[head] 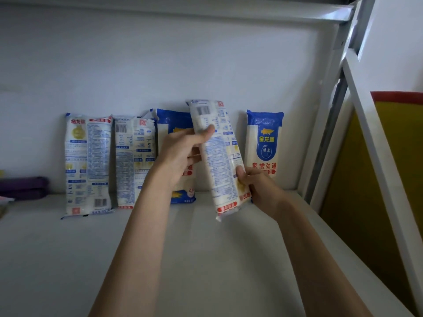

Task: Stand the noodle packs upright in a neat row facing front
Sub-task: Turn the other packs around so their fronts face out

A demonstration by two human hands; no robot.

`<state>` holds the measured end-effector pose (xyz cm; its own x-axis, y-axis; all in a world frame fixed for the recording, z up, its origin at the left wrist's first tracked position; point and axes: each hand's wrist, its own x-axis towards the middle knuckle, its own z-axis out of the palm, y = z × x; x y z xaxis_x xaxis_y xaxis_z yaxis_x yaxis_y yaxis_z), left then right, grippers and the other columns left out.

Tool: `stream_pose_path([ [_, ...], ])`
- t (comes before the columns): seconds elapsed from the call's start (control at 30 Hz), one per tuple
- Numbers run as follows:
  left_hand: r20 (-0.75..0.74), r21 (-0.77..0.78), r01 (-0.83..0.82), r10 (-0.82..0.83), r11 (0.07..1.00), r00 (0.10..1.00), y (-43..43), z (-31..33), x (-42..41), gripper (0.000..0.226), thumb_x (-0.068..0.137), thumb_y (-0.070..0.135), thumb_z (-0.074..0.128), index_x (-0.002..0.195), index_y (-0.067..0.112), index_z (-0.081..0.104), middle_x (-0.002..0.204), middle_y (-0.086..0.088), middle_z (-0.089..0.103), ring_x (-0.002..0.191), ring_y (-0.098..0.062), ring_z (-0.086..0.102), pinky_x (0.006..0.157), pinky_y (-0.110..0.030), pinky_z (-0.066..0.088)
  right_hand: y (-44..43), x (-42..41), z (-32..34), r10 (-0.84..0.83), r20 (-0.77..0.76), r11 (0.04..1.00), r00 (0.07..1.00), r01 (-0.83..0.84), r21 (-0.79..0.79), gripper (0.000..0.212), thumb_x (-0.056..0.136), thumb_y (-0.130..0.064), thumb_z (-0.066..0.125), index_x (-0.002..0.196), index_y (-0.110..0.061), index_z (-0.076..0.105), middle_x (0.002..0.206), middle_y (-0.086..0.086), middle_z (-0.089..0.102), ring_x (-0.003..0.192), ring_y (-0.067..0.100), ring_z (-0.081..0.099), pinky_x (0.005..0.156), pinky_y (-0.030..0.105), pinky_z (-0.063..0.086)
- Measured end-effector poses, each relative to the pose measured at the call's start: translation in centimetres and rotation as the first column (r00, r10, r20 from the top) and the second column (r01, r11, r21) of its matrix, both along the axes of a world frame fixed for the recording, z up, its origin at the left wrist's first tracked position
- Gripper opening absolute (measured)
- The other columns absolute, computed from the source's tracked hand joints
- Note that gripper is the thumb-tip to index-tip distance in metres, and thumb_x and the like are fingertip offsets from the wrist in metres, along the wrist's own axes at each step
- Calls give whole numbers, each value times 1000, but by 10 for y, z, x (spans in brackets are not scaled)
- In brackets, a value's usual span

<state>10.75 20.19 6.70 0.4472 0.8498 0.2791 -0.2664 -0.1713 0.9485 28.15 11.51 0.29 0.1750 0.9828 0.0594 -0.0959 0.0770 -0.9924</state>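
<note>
**Both hands on a tilted noodle pack in front of the shelf row**

You hold one long, narrow noodle pack off the white shelf; its glossy clear-and-white film shows the printed back, barcode at the upper end, red band at the lower end; it leans with its top towards the left and its bottom end clear of the shelf surface. Your left hand grips the upper half from the left, thumb pressed across the near face and fingers curled behind; your right hand pinches the lower right edge, thumb on the front, the remaining fingers hidden behind the film.

Behind the held pack, four packs stand upright against the matt white back wall; the leftmost pack shows its back upside down, barcode low; the second pack beside it also shows its back, barcode high; the third pack, blue-topped and front-facing, is largely covered by your left hand and the held pack; the rightmost pack faces front, with a blue top panel, yellow fish logo and red characters. All packs are soft, flat-sided and rectangular with crimped ends.

A dark purple object lies at the far left of the shelf; a yellow panel with a red edge stands beyond the white metal upright on the right.
</note>
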Motion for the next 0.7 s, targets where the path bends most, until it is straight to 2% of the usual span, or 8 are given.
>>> stream_pose_path([
  [0.1, 100, -106, 144, -133, 984, 986, 5, 1, -3, 30, 90, 45, 59, 96, 18, 71, 88, 2, 75, 84, -14, 68, 77, -30, 51, -2, -5, -4, 56, -269, 998, 961, -49, 36, 17, 97, -11, 47, 92, -15, 62, 76, -3, 75, 72, 13, 73, 84, 41, 52],
  [0.17, 134, -136, 184, -166, 973, 977, 8, -6, 5, 15, 96, 25, 55, 103, 19, 67, 87, 3, 73, 79, -12, 68, 74, -31, 50, -6, -9, -6, 148, -398, 989, 906, -128, 76, 13, 88, -6, 54, 95, -12, 63, 73, 1, 73, 66, 15, 72, 73, 36, 57],
  [0.27, 177, -198, 277, -243, 940, 954, 5, -18, 14, 29, 88, -1, 56, 110, 17, 62, 83, 1, 70, 75, -14, 66, 68, -32, 52, 1, -17, -14, 229, -448, 967, 864, -255, 2, 35, 73, -12, 60, 106, -1, 58, 75, 11, 68, 63, 21, 66, 62, 32, 56],
  [0.33, 191, -190, 365, -330, 911, 924, 5, -24, 15, 23, 87, 10, 62, 109, 12, 63, 88, -1, 68, 87, -18, 63, 78, -33, 53, 2, -26, -17, 282, -472, 940, 836, -339, -39, 24, 80, -15, 49, 97, 0, 57, 66, 11, 62, 54, 20, 60, 55, 27, 51],
  [0.4, 229, -187, 421, -377, 888, 897, 5, -26, 13, 24, 86, 15, 64, 110, 9, 64, 95, -4, 66, 98, -22, 57, 98, -40, 44, -1, -34, -20, 349, -516, 907, 782, -421, -25, 25, 73, -22, 64, 87, -2, 60, 61, 10, 60, 50, 20, 58, 52, 24, 49],
  [0.5, 318, -199, 391, -318, 899, 893, 4, -21, 11, 20, 77, 10, 65, 98, 10, 68, 85, -2, 71, 88, -19, 63, 88, -34, 48, -2, -30, -22, 237, -455, 951, 859, -302, -75, 31, 73, -28, 75, 76, 3, 73, 62, 8, 65, 52, 19, 64, 52, 26, 54],
  [0.6, 333, -189, 300, -227, 935, 915, 3, -8, 7, 24, 68, 7, 70, 91, 10, 68, 81, -1, 72, 81, -18, 67, 72, -33, 54, 4, -12, -24, 6, -350, 981, 937, -74, -181, 47, 87, -26, 59, 118, 8, 63, 97, 15, 67, 86, 30, 68, 81, 38, 56],
  [0.7, 263, -222, 85, -25, 971, 965, 2, 6, 1, 36, 60, 3, 78, 94, 5, 70, 86, -7, 74, 80, -23, 72, 69, -38, 58, -3, -10, -16, 110, -383, 977, 917, -171, -128, 34, 94, -28, 49, 93, -10, 78, 99, 13, 74, 88, 29, 73, 82, 51, 53],
])
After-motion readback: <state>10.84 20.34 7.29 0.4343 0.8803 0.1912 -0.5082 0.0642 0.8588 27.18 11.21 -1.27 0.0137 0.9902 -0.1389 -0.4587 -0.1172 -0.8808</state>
